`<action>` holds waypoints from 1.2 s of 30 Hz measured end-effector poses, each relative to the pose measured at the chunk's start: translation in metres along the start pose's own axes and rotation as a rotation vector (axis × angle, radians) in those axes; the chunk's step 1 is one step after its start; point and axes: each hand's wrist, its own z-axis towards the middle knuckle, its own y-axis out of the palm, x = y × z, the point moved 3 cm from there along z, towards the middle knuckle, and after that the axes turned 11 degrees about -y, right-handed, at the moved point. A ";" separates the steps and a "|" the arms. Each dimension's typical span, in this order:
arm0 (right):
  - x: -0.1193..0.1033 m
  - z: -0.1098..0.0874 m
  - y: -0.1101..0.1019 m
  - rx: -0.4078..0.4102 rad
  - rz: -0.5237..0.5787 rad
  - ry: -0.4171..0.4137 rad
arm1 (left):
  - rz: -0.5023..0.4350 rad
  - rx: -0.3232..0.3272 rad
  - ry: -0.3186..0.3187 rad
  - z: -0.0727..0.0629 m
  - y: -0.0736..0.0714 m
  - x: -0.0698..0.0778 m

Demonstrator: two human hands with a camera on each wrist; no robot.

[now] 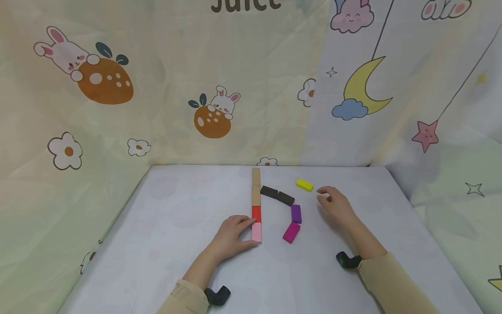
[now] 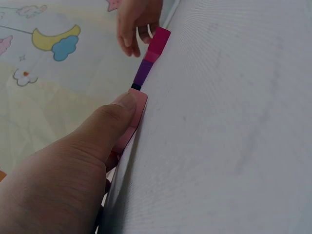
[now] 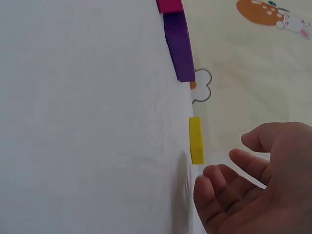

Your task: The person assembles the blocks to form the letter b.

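Observation:
My left hand [image 1: 231,235] pinches a pink block [image 1: 256,233] at the near end of a straight row. Its thumb presses the near end of the block, and its fingertips lie by the red block [image 1: 256,213]. Beyond the red one, tan blocks [image 1: 256,192] continue the row. To the right, two black blocks [image 1: 277,196], a purple block [image 1: 296,213] and a magenta block [image 1: 291,232] form a bent line. My right hand [image 1: 338,206] hovers beside a yellow block [image 1: 304,185], fingers loosely bent and holding nothing; in the right wrist view a gap separates them from the yellow block [image 3: 196,140].
The blocks lie on a white table [image 1: 176,209], with a cartoon-printed cloth [image 1: 164,78] hanging behind and along the sides. A black wrist device [image 1: 218,295] sits by the left cuff, another black device [image 1: 348,260] by the right cuff.

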 end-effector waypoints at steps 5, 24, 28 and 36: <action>0.011 0.023 0.001 -0.026 0.040 0.044 | -0.004 -0.004 -0.010 0.000 0.002 -0.001; 0.021 0.045 0.012 -0.098 0.074 0.054 | -0.013 -0.010 -0.015 0.000 0.001 -0.002; 0.023 0.045 0.013 -0.100 0.081 0.052 | -0.016 -0.007 -0.008 0.000 0.001 -0.001; 0.022 0.056 0.006 -0.155 -0.018 -0.041 | -0.015 -0.002 -0.003 0.000 0.001 -0.002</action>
